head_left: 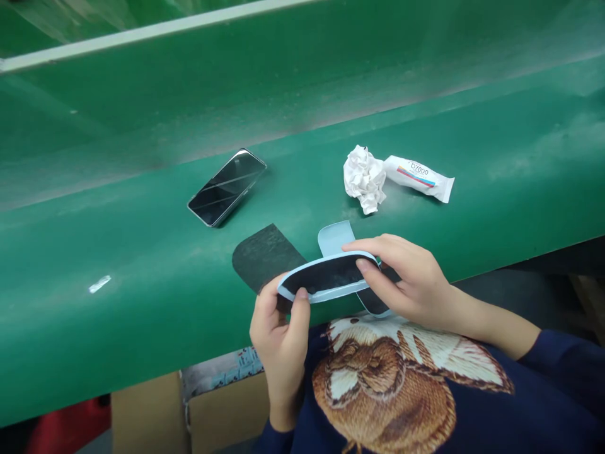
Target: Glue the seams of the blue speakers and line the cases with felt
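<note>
Between both hands is a long oval piece [328,277] with a black face and a light blue rim, tilted toward me. My left hand [280,334] pinches its left end, the thumb pressed on the lower rim. My right hand [413,280] grips the right end, thumb on the black face and fingers along the upper rim. Behind it show a dark rounded flap [265,255], a light blue rounded flap [335,238], and a dark flap with a light blue edge [375,302] under my right hand. Whether these flaps join the oval piece, I cannot tell.
On the green table [155,302] lie a phone [227,188], a crumpled white paper [363,178], a white tube marked D7000 [418,176] and a small shiny scrap [99,284]. A green ledge runs along the back. Below the front edge stands a cardboard box [227,410].
</note>
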`<control>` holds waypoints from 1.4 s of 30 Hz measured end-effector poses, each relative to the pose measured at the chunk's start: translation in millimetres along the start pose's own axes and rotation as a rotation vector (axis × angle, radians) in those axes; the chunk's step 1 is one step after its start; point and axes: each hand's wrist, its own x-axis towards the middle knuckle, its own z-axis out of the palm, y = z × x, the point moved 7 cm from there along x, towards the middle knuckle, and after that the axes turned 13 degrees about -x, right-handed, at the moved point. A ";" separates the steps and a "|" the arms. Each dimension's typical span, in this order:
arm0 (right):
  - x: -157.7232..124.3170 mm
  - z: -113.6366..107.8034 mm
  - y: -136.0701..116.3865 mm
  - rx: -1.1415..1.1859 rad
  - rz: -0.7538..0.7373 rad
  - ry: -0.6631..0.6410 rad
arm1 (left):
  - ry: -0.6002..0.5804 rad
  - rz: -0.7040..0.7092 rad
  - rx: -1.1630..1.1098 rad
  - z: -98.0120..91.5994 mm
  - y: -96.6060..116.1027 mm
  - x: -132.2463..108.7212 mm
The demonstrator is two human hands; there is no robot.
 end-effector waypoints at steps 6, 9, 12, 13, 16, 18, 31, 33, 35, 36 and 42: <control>-1.0 -3.9 3.8 -0.005 0.044 0.024 | 0.100 0.024 -0.248 -6.9 4.3 -2.9; -2.1 -3.4 5.8 0.002 0.062 0.027 | 0.087 -0.025 -0.231 -5.2 -0.1 -3.2; -2.7 -1.4 7.4 -0.009 0.078 0.012 | -0.008 -0.116 -0.205 2.1 -10.7 -4.0; -2.8 -0.5 7.9 -0.017 0.081 0.002 | -0.029 -0.140 -0.192 4.1 -13.6 -4.3; -3.6 2.8 9.3 -0.037 0.083 -0.027 | -0.044 -0.171 -0.189 9.5 -15.4 -3.6; -4.9 4.9 10.6 -0.041 0.082 -0.037 | -0.057 -0.180 -0.191 15.0 -12.4 -2.7; -9.6 6.7 16.8 -0.052 0.095 -0.033 | -0.041 -0.160 -0.149 18.9 -6.9 -2.1; -9.4 5.9 16.6 -0.058 0.091 -0.026 | -0.052 -0.181 -0.170 18.2 -10.0 -2.8; -8.9 5.1 16.5 -0.066 0.091 -0.022 | -0.073 -0.202 -0.178 18.3 -12.1 -3.2; -8.5 4.8 16.5 -0.071 0.091 -0.023 | -0.085 -0.209 -0.178 18.8 -12.5 -3.2; -6.0 5.5 11.7 -0.085 0.033 -0.030 | -0.017 -0.118 -0.061 15.6 -5.4 0.3</control>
